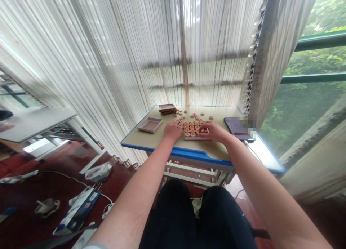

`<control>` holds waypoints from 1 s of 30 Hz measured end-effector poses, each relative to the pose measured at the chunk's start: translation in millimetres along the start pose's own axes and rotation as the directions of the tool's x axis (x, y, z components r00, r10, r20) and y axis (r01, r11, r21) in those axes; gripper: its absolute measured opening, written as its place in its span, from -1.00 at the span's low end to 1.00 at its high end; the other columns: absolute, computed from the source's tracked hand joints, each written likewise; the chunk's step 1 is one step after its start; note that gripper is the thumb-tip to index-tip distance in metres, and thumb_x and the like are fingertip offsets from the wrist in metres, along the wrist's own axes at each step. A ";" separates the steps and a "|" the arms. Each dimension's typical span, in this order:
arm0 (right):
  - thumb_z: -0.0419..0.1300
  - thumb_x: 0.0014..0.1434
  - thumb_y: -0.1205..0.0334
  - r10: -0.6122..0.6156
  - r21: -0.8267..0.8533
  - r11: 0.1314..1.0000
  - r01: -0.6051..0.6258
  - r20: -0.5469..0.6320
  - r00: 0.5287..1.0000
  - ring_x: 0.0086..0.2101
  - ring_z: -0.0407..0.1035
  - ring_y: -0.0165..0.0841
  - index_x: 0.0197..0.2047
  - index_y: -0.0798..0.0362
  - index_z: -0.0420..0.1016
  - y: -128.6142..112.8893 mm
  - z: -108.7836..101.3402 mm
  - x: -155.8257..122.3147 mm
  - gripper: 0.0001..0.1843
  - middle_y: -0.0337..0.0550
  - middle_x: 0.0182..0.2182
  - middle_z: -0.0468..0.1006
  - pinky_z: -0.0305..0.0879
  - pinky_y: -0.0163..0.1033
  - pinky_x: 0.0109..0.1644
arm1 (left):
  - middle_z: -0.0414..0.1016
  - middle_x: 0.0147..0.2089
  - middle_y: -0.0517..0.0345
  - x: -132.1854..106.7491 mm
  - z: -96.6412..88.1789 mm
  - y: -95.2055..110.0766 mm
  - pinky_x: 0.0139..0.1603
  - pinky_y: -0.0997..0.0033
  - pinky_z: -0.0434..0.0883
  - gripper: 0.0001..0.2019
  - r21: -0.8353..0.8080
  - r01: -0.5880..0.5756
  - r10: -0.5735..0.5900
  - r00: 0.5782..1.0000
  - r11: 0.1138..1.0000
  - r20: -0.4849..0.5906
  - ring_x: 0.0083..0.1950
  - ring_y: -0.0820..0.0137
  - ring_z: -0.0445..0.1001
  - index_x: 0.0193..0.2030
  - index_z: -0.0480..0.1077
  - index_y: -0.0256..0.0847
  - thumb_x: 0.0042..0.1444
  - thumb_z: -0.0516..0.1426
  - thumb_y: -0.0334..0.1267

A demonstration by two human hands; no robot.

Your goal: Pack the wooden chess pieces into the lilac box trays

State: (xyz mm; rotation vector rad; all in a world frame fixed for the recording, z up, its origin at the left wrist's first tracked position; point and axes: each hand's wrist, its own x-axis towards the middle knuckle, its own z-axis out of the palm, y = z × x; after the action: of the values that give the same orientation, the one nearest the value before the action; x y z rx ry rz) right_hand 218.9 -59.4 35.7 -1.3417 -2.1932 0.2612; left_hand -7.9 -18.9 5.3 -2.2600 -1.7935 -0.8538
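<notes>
A shallow box (193, 137) near the table's front holds rows of round wooden Chinese chess pieces (192, 127). At its right side, my right hand (214, 131) has thumb and fingers pinched round a Chinese chess piece over the box's right part; the fingers partly hide it. My left hand (172, 131) is at the box's left side, palm down with fingers curled in beside a few loose pieces. Whether a piece is between those fingertips is hidden. More loose pieces (194, 115) lie scattered behind the box.
An open, shallow tray-like lid (150, 124) lies on the table (135, 138) at left. Stacked dark red boxes (167, 109) stand at the back left. A dark tablet (239, 128) with a cable lies at right. Curtains (173, 72) hang behind the table.
</notes>
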 end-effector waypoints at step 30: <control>0.24 -0.04 -0.01 0.006 0.044 0.999 -0.006 0.007 1.000 -0.27 0.35 -0.31 -0.24 -0.04 0.57 4.9 -2.0 -1.4 -0.68 -0.13 -0.19 0.43 0.27 -0.26 -0.14 | 0.46 -0.08 -0.01 0.7 3.3 -1.9 0.08 0.27 0.29 -0.75 -0.023 0.001 -0.001 1.000 1.000 0.014 -0.02 0.27 0.37 -0.15 0.42 -0.21 0.11 0.04 -0.18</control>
State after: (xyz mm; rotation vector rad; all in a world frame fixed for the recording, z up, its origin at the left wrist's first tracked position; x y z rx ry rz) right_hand 224.2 -58.5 34.8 -1.3256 -2.1762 0.3151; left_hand -8.5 -16.2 2.5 -2.2847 -1.8004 -0.8650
